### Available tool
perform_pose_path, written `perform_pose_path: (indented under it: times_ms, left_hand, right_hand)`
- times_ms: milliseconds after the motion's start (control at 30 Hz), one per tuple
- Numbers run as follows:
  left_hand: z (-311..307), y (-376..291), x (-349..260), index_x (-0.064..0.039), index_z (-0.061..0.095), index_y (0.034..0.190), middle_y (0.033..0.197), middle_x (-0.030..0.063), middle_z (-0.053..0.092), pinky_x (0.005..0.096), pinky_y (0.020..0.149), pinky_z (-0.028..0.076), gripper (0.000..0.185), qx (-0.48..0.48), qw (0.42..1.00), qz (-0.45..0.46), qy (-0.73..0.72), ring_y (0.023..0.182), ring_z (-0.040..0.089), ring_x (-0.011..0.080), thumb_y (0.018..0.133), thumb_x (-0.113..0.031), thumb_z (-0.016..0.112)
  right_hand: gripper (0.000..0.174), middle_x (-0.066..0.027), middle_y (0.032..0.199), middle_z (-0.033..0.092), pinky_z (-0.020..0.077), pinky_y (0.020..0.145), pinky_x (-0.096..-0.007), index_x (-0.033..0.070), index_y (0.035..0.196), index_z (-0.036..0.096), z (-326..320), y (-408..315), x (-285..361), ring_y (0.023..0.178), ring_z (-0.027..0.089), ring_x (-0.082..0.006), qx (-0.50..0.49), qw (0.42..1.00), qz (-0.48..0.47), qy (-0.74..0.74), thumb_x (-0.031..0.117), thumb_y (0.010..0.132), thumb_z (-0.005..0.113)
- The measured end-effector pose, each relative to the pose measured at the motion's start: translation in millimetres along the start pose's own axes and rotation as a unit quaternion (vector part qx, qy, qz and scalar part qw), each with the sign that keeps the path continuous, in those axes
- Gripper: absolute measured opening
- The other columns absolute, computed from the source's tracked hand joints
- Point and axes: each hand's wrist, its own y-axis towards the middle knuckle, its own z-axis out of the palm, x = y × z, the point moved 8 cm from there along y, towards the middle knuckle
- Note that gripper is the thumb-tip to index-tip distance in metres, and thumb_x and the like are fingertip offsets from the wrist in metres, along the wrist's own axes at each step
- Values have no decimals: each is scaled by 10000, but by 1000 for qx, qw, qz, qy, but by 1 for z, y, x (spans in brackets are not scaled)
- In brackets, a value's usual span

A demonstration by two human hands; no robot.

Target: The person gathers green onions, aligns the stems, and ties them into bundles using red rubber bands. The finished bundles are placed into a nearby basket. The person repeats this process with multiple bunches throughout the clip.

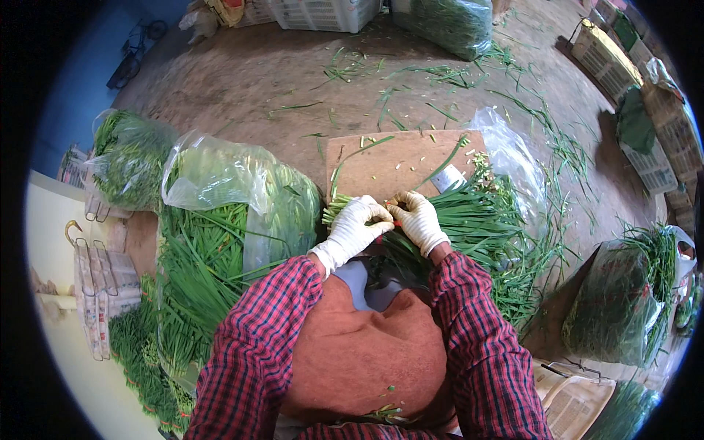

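Note:
My left hand (357, 228) and my right hand (417, 221), both in white knitted gloves, meet over a bunch of garlic chives. Its pale cut stems (334, 209) stick out left of my left hand. A thin red tie (397, 223) shows between my fingertips, and both hands pinch at it. How far it goes around the bunch is hidden. Under the stems lies a wooden board (379, 159) scattered with cut ends. A heap of loose green leaves (478, 214) rests on the board's right side, next to my right hand.
A large clear plastic bag (220, 176) of chives stands at left, with tied bunches (148, 368) beyond it. Another full bag (616, 302) is at right. Plastic crates (319, 14) stand ahead and along the right wall. Leaf scraps (566, 143) litter the floor.

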Motion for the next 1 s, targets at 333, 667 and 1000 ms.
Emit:
perform_pose_path:
  times_ms: [333, 667, 1000]
  left_hand:
    - [10, 2, 42, -58, 640, 911, 827, -1, 640, 265, 667, 492, 89, -43, 961, -241, -132, 736, 567, 71, 888, -89, 721]
    - [-6, -14, -9, -87, 650, 1010, 825, 2, 583, 261, 681, 483, 248, -13, 998, -49, -30, 716, 557, 108, 800, -104, 779]
    - [-10, -11, 18, -37, 676, 882, 731, 74, 659, 311, 642, 496, 122, -116, 973, -202, -2, 653, 598, 147, 840, -128, 746]
  right_hand:
    - [141, -132, 784, 653, 495, 763, -424, 42, 834, 720, -28, -53, 66, 797, 627, -335, -83, 972, -205, -83, 176, 801, 752]
    - [272, -150, 896, 720, 538, 779, -345, 21, 1008, 730, -4, -4, 13, 832, 701, -251, 45, 999, 2, 26, 225, 830, 754]
    - [136, -92, 850, 661, 494, 772, -393, 84, 834, 695, -10, -40, 64, 825, 637, -282, 2, 963, -239, -124, 162, 745, 761]
